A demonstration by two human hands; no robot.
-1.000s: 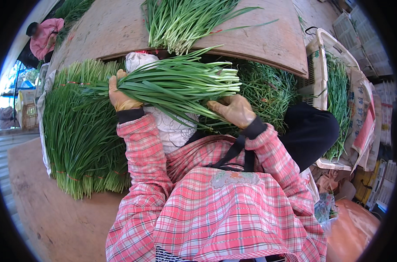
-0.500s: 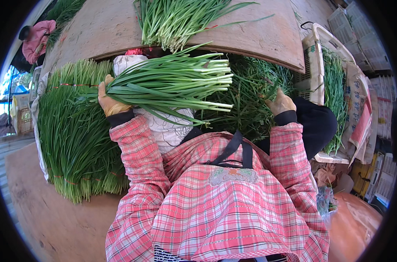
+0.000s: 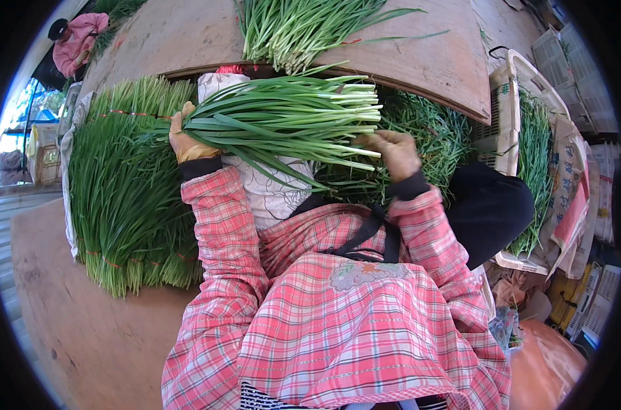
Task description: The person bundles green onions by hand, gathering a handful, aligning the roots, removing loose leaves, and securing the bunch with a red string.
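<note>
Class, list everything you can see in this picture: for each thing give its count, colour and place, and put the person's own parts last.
held bundle of green stalks: one, green, across the lap
tied bundles: a heap, green with red ties, on the left
loose stalks: one pile, green, on the wooden board at top
crate: one, pale, right, holding greens
left hand: gloved, tan, gripping the held bundle
right hand: gloved, tan, at the bundle's cut ends

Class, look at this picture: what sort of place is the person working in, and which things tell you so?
Probably a market stall or a vegetable packing spot. Tied green chive bundles lie stacked on a wooden board, the hands hold another bunch, and a plastic crate holds more greens.
</note>
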